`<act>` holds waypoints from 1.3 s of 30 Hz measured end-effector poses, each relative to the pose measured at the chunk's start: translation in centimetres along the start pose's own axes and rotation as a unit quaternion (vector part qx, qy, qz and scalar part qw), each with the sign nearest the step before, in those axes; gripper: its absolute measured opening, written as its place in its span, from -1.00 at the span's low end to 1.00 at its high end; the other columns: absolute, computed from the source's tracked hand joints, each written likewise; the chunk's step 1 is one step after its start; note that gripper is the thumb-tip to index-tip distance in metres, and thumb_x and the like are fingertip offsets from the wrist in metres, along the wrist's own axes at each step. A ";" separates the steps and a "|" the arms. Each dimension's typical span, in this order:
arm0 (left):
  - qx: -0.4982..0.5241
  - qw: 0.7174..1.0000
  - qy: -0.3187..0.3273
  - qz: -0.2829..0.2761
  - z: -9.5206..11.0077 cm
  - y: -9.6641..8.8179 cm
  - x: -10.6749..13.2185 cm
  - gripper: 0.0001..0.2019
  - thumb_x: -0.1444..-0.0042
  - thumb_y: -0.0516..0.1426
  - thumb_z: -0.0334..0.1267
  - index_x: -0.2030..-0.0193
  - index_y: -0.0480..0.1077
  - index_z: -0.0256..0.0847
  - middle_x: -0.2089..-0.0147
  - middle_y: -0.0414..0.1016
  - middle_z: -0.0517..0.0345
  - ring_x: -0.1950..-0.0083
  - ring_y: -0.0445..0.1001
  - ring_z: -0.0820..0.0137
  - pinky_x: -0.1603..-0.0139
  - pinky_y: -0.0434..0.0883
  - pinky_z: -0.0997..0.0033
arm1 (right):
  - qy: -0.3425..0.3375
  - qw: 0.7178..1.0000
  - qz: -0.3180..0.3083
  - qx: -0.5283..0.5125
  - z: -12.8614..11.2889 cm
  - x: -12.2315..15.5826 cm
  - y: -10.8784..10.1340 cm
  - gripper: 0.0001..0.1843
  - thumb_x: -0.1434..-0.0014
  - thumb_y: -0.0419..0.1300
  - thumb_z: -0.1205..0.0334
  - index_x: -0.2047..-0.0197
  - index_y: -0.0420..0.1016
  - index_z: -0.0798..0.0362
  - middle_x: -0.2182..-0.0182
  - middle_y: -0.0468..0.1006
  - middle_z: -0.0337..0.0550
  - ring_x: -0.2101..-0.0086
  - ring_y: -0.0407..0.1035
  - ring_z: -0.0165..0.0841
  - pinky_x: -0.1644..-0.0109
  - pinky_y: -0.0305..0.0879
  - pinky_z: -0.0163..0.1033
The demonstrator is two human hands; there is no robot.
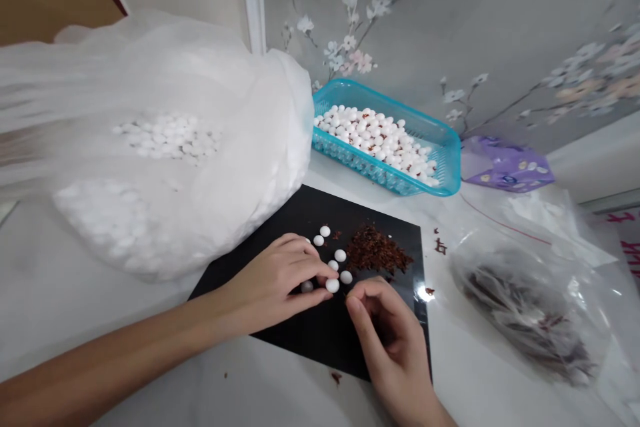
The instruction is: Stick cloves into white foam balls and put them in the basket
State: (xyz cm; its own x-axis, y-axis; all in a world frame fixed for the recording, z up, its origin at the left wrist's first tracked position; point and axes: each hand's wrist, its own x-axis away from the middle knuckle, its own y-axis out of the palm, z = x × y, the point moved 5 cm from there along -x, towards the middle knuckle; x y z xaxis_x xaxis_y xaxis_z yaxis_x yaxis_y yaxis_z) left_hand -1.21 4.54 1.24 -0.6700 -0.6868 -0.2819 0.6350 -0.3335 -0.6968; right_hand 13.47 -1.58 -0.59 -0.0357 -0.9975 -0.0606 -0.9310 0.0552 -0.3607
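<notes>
The left hand (273, 283) is half open beside a white bead (332, 285). The right hand (387, 340) curls up, so I can't tell if it holds anything.

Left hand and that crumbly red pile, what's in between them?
In the head view, two small white balls lie on the black board, between the left hand and the dried red flakes.

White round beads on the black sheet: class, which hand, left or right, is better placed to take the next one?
Left, probably: the left hand has its fingertips among the white round beads, while the right hand sits just below them.
</notes>
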 end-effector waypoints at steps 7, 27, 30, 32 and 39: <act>0.000 0.999 0.043 0.023 0.3 -0.1 0.1 -0.89 -0.16 0.13 -0.29 0.21 0.45 -0.21 0.34 0.51 0.20 0.20 0.41 0.44 -0.01 0.26 0.35 | 0.016 1.000 -0.026 -0.005 0.2 -0.2 0.3 -0.86 -0.21 0.08 0.20 0.35 0.37 0.05 0.48 0.33 -0.23 0.49 0.22 -0.45 0.47 0.17 -0.36; 0.085 0.995 0.023 0.038 0.3 -0.4 0.3 -0.90 -0.08 0.18 -0.37 0.24 0.49 -0.20 0.32 0.46 0.15 0.23 0.40 0.46 0.19 0.37 0.50 | 0.006 0.998 -0.042 -0.054 0.2 -0.3 0.2 -0.87 -0.22 0.10 0.23 0.36 0.37 0.05 0.49 0.32 -0.27 0.50 0.20 -0.48 0.47 0.15 -0.37; 0.092 0.995 0.022 0.034 0.2 -0.3 0.3 -0.91 -0.07 0.19 -0.37 0.25 0.49 -0.21 0.32 0.46 0.15 0.24 0.40 0.47 0.20 0.37 0.51 | 0.011 0.997 -0.050 -0.060 0.4 -0.4 0.3 -0.87 -0.22 0.10 0.23 0.36 0.37 0.05 0.49 0.31 -0.27 0.50 0.18 -0.47 0.47 0.13 -0.37; 0.093 0.995 0.016 0.028 0.1 -0.2 0.3 -0.90 -0.07 0.19 -0.36 0.25 0.49 -0.22 0.33 0.46 0.15 0.23 0.41 0.47 0.19 0.37 0.51 | 0.017 0.996 -0.057 -0.067 0.5 -0.4 0.4 -0.87 -0.22 0.10 0.22 0.36 0.37 0.05 0.49 0.30 -0.27 0.50 0.17 -0.48 0.46 0.12 -0.36; 0.084 0.996 0.002 0.013 0.2 -0.2 0.4 -0.92 -0.06 0.19 -0.35 0.28 0.51 -0.20 0.27 0.45 0.15 0.19 0.43 0.47 0.14 0.38 0.51 | 0.030 0.993 -0.069 -0.087 0.7 -0.5 0.6 -0.87 -0.21 0.11 0.20 0.36 0.37 0.02 0.49 0.28 -0.28 0.48 0.17 -0.47 0.44 0.10 -0.35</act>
State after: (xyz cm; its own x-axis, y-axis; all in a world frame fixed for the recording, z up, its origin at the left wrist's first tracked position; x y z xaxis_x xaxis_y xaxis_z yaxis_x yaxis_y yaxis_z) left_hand -1.54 4.20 1.44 -0.6538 -0.6944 -0.3005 0.7071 -0.4194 -0.5693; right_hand 13.21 -1.06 -1.38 0.0793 -0.9962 0.0347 -0.9771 -0.0846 -0.1950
